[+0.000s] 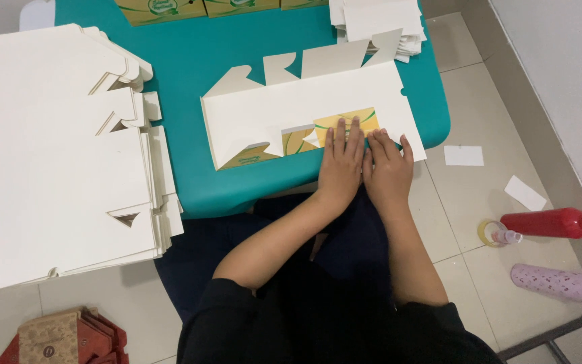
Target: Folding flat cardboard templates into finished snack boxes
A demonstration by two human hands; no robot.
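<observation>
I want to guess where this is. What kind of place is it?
Probably a small box-folding workspace: a tall stack of flat white cardboard blanks, one flat blank on the teal table, finished yellow-green boxes.

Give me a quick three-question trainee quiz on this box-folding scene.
1. True or false: both hands press on the flat carton blank.
2. Which lies nearer the red bottle: A) tape roll, B) blank stack?
3. What colour is the table?

Key:
1. True: left hand and right hand lie flat on it, side by side.
2. A.
3. Teal.
</observation>
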